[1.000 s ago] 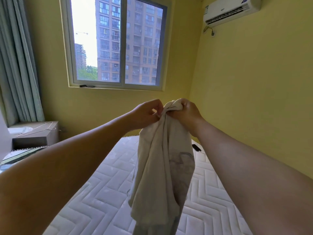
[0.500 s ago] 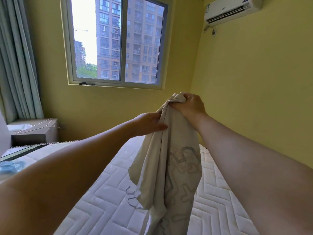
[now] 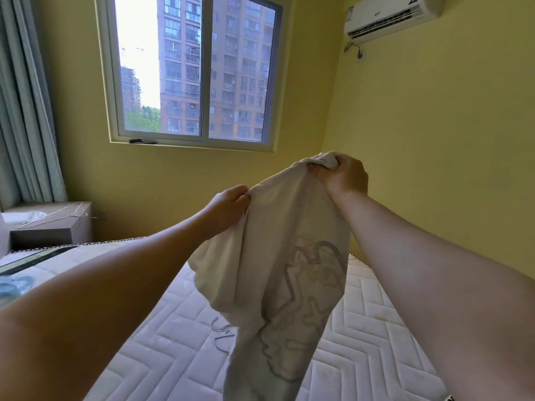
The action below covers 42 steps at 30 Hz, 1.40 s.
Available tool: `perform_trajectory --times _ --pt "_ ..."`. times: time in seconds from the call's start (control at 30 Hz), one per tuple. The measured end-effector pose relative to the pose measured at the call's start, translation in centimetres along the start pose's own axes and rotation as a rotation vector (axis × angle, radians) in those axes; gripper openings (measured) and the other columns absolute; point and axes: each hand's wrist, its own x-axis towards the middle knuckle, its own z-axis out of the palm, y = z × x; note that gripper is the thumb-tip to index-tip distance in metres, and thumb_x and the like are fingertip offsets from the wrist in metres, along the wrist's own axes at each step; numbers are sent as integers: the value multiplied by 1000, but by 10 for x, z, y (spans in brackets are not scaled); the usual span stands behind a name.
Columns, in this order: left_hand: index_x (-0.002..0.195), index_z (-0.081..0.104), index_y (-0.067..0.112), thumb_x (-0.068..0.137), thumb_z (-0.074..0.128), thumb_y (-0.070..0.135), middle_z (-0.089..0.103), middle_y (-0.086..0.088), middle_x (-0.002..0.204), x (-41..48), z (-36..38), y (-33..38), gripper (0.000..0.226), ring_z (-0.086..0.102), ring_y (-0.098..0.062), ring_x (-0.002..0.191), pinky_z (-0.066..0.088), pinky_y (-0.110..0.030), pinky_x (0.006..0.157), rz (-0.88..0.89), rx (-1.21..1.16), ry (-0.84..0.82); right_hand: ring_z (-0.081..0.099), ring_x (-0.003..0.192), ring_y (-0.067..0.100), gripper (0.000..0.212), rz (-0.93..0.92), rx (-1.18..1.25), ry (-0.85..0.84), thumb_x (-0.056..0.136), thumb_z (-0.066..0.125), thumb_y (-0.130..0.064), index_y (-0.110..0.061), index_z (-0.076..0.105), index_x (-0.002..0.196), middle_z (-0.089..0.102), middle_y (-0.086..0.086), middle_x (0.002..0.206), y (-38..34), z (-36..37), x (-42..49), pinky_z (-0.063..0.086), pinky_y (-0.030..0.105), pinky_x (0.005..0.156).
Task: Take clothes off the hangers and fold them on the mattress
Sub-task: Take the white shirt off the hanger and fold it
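Note:
A cream shirt (image 3: 278, 256) with a grey outline print hangs in the air over the white quilted mattress (image 3: 173, 337). My right hand (image 3: 341, 176) grips a bunched top corner of it, held high. My left hand (image 3: 228, 205) pinches the shirt's edge lower and to the left. The cloth is stretched between both hands and droops toward the bed. Metal hanger hooks (image 3: 221, 332) lie on the mattress just left of the hanging cloth, partly hidden by it.
A brown bedside cabinet (image 3: 52, 227) with a thin wire hanger (image 3: 55, 215) on top stands at the left under the curtain (image 3: 26, 105). A window (image 3: 191, 70) fills the far wall. The yellow wall runs close along the right of the bed.
My hands have drawn apart: the left slid down and left along the shirt's edge and now pinches it, while the right stayed high. The cloth has spread wider.

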Motion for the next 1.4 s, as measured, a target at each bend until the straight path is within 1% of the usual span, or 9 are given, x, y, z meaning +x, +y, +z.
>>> perform_trajectory --times 0.17,0.23,0.33,0.4,0.63,0.83,1.0,1.23,1.4 --pt "101 55 26 74 62 53 58 6 87 -5 -5 1 39 51 -14 70 41 -24 65 450 404 -54 60 106 24 20 88 -22 83 85 65 -34 -26 69 102 67 0 111 -1 0 7 43 25 81" --pt "117 46 32 72 54 45 59 -4 102 -4 -10 -1 47 56 -26 82 44 -29 69 483 676 -154 60 105 25 22 93 -54 92 85 66 -36 -25 68 104 67 1 111 1 1 7 43 25 81" --pt "88 54 13 83 54 24 56 -9 93 -7 -12 4 12 53 -27 83 39 -27 62 252 876 -237 59 107 26 23 102 -72 98 85 65 -36 -25 68 105 67 1 112 4 3 6 43 27 84" --pt "69 48 12 84 54 20 52 -7 84 -7 -15 3 18 47 -23 77 34 -25 53 14 844 -351 59 107 26 22 101 -96 76 86 64 -34 -26 67 106 66 1 114 6 4 6 43 27 85" --pt "109 64 0 89 53 17 47 0 65 -10 -23 -8 29 46 -16 79 30 -12 44 -266 1075 -539 58 108 26 21 80 -146 46 85 65 -35 -27 67 104 66 1 113 9 9 1 45 34 93" --pt "98 68 8 88 38 2 64 -14 106 0 -33 -40 32 52 -26 84 39 -25 69 -283 628 4 56 110 25 21 162 -158 125 90 58 -35 -27 63 109 64 -2 115 7 -3 2 35 33 96" --pt "108 53 12 92 40 11 59 -18 103 0 -32 -29 20 49 -30 83 39 -32 73 -236 416 237 55 112 26 22 147 -173 193 94 52 -33 -22 60 111 63 -1 118 6 -5 -5 32 32 100" --pt "72 70 15 83 52 62 64 -5 81 -11 -56 -11 52 58 -19 73 47 -26 69 -272 403 -184 55 95 24 27 141 -84 220 88 55 -41 -20 65 102 60 1 95 4 -22 -24 42 30 78" --pt "89 74 15 78 57 63 74 -3 94 -4 -82 13 52 69 -21 89 52 -38 91 -451 360 -461 50 85 23 12 145 -28 196 83 58 -32 -21 58 76 57 2 86 -9 -35 -29 36 25 72"
